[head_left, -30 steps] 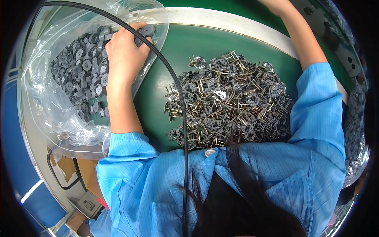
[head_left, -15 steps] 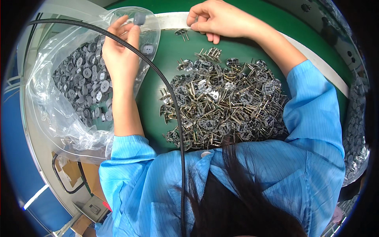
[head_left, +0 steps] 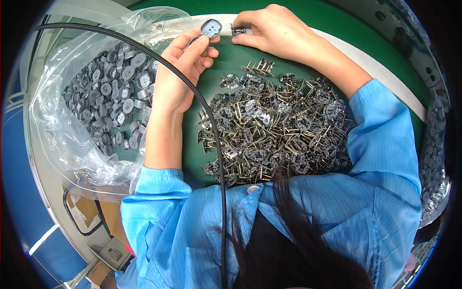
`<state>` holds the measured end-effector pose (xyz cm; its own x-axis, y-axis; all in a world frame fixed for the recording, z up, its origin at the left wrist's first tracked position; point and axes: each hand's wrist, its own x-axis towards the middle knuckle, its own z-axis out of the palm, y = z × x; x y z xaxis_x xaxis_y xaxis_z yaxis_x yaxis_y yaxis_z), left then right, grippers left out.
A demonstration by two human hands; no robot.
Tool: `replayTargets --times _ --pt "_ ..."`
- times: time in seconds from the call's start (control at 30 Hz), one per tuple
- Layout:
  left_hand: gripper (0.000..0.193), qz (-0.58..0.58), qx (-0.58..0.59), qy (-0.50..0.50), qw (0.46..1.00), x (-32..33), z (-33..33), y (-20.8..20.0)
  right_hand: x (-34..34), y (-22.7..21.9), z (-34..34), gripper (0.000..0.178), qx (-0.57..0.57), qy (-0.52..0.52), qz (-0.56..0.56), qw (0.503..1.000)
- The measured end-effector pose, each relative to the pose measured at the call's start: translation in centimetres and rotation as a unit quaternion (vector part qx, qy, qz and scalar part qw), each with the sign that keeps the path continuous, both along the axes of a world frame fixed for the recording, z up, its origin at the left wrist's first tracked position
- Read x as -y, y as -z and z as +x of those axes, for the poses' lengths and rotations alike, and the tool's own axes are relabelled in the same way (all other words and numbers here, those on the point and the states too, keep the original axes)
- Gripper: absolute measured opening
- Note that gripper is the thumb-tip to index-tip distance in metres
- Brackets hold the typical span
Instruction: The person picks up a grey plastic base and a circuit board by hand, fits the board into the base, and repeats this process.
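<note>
Green tabletop (head_left: 231,62) — left hand (head_left: 180,72) now pinching grey round cap (head_left: 211,28), right hand (head_left: 274,29) bringing pinched pronged metal insert (head_left: 238,30) beside it; the parts are meeting.

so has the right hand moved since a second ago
Yes. The right hand has come in from the far right of the green mat toward the left hand, and now holds a small metal part beside the left's grey cap.

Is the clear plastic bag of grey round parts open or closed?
Open. The clear plastic bag has its mouth spread wide, leaving the grey round parts inside uncovered beside the left hand.
</note>
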<state>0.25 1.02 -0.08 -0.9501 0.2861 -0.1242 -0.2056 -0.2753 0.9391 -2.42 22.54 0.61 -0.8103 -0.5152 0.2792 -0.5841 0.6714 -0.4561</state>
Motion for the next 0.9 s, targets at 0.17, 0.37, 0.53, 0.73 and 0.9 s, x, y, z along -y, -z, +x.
replayTargets --times 0.17,0.37,0.53,0.73,0.9 --pt "0.027 -0.062 -0.039 -0.042 0.996 0.4 -0.5 0.5 -1.5 -0.3 0.1 0.027 0.08 0.021 -0.076 0.994" --pt "0.026 -0.084 -0.022 -0.016 0.996 0.0 -0.3 0.3 -0.5 -0.8 -2.2 0.02 0.132 -0.036 -0.011 0.991" --pt "0.026 -0.086 -0.008 -0.003 0.996 -0.1 -0.2 -0.1 -0.1 0.1 -2.5 0.014 0.323 -0.099 -0.325 0.883" --pt "0.026 0.001 0.011 0.02 1.0 -0.2 -0.1 0.2 0.8 0.1 -0.9 0.015 0.154 -0.032 -0.26 0.953" --pt "0.027 -0.01 -0.023 0.039 0.999 0.1 -0.1 0.3 1.1 -0.6 -0.3 0.015 0.136 -0.04 -0.212 0.967"
